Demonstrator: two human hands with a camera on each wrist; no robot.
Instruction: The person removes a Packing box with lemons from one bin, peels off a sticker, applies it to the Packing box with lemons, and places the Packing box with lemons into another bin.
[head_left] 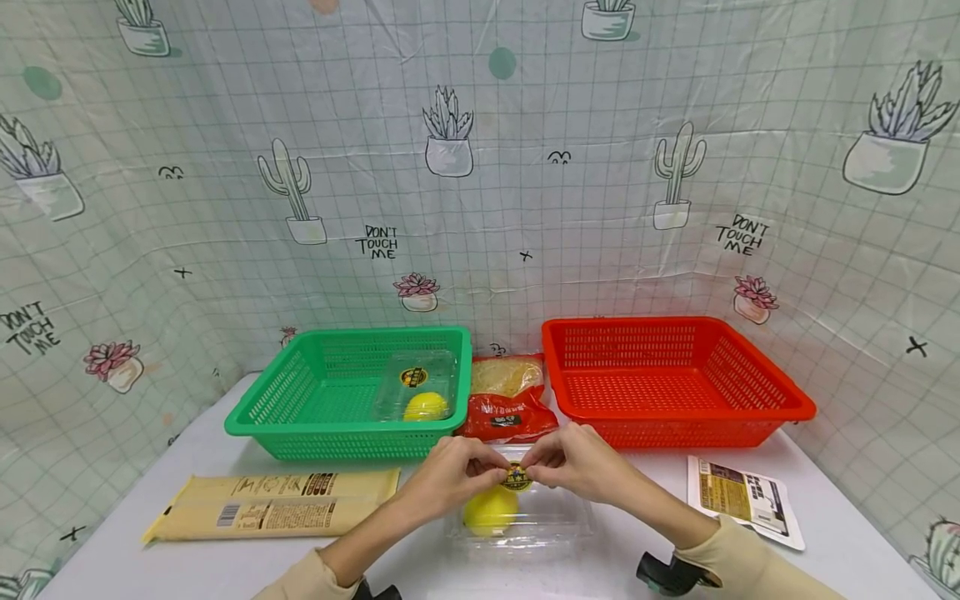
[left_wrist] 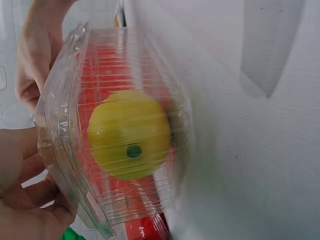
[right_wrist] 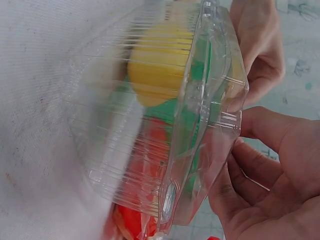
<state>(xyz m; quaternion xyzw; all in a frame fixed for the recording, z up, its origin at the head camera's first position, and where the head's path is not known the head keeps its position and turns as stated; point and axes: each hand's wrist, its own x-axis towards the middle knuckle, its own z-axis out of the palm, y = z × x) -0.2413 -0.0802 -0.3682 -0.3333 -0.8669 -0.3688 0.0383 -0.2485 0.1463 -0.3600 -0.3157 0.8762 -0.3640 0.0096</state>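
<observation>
A clear plastic clamshell box [head_left: 555, 527] stands on the table in front of me, its lid down, with a yellow lemon-like fruit [left_wrist: 130, 135] inside. Over the lid is a round black-and-gold sticker [head_left: 517, 477]. My left hand [head_left: 457, 475] pinches the sticker's left edge between thumb and forefinger. At the opposite edge, my right hand [head_left: 581, 467] does likewise, its other fingers curled. Both wrist views show the fingertips close against the lid; the sticker's face is hidden there. I cannot tell how much of it lies against the plastic.
A green basket [head_left: 352, 429] at back left holds another clear box [head_left: 390, 392] with a yellow fruit and a sticker. A red basket [head_left: 675, 429] stands back right. Between them lies a red food bag [head_left: 506, 408]. A long beige packet [head_left: 277, 504] lies left, a white pouch [head_left: 750, 500] right.
</observation>
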